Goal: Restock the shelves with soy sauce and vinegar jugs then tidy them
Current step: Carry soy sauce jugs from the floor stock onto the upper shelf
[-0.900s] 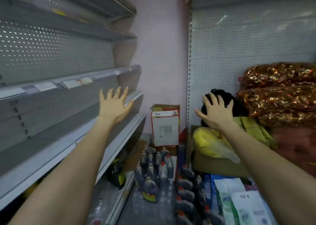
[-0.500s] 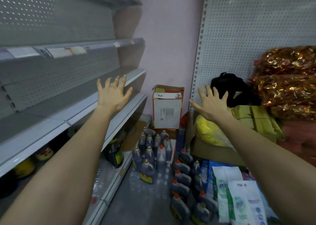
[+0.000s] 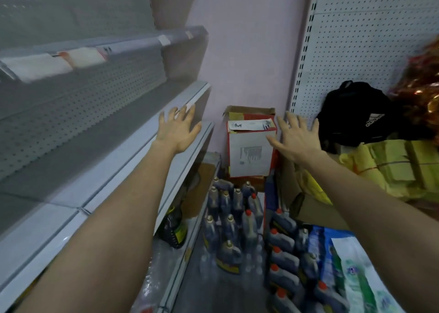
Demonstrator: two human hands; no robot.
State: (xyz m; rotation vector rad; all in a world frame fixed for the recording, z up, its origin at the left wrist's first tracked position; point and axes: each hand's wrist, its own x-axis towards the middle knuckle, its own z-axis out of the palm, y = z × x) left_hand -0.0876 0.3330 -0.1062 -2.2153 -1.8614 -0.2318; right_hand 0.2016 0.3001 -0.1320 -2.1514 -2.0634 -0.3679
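both hands, left hand (image 3: pixel 177 130) and right hand (image 3: pixel 295 138), hold nothing, fingers spread. the jugs (image 3: pixel 234 220) crowd the floor below the cardboard box (image 3: pixel 249 146); a careless step could topple them.

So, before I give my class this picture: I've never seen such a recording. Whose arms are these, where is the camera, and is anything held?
No machine here: a person wears one wide-angle camera on the head, looking forward and down, so both arms reach in from below. The left hand and the right hand are spread open and hold nothing. Grey shelves run along the left. On the floor ahead stand dark jugs with red or pale caps, the stock to be shelved. Behind them stands a cardboard box; a black backpack sits to the right.
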